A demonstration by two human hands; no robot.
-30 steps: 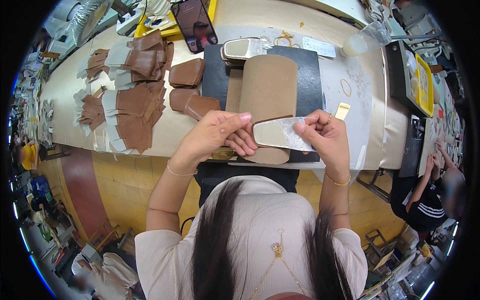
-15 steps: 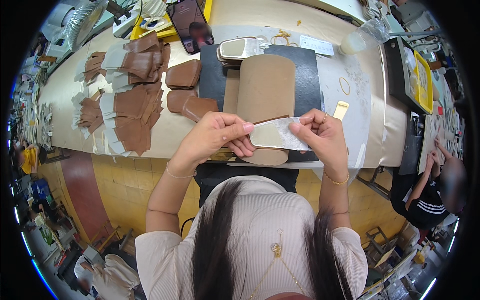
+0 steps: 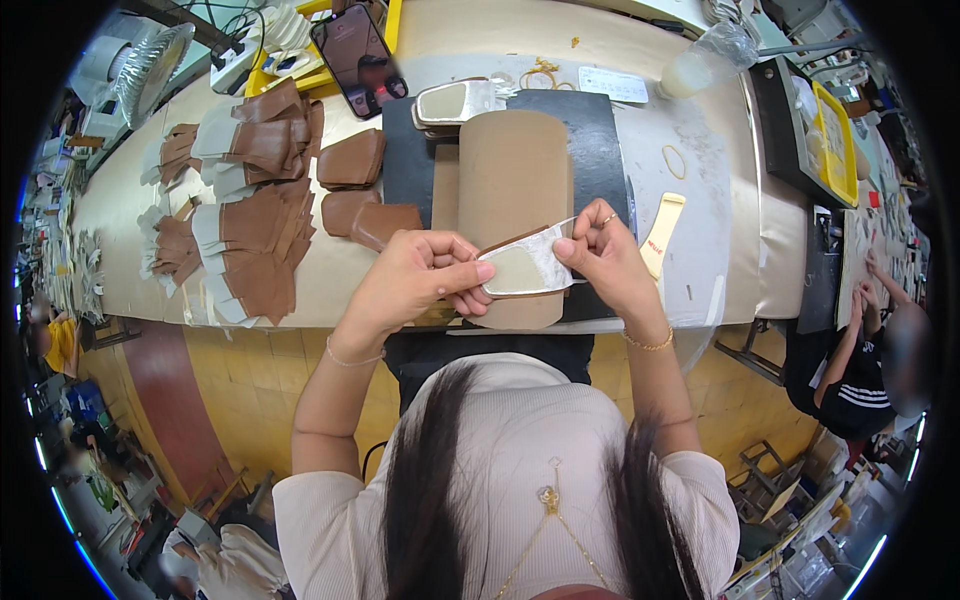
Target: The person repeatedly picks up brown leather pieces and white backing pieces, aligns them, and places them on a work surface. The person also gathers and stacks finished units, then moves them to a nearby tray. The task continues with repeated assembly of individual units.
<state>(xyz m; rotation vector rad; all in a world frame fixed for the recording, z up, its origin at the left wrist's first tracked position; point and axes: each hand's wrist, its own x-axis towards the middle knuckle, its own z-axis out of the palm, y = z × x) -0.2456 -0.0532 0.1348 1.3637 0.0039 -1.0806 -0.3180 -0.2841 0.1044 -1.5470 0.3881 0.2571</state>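
Between my hands is a brown leather piece [image 3: 512, 273], its pale, white-edged inner side facing up and a thin white lining [image 3: 545, 245] at its right end. My left hand [image 3: 425, 275] is closed on the left end, thumb on top and fingers beneath. My right hand [image 3: 608, 262] pinches the lining at the other end, where it looks creased. Under the piece lies a rounded tan block [image 3: 515, 180] on a black board [image 3: 405, 175]. Similar lined pieces [image 3: 445, 102] are stacked at the board's far edge.
Brown leather pieces [image 3: 262, 235] with pale edges lie in piles on the left; several single ones [image 3: 350, 160] sit nearer the board. A phone [image 3: 358, 62] leans at the back. On the right are a pale yellow flat tool [image 3: 662, 232], a rubber band [image 3: 674, 161] and a plastic bottle [image 3: 705, 68].
My right hand has come closer to my left. The white lining, flat and spread out before, now looks drawn in and creased. The whole scene has shifted slightly left in view.
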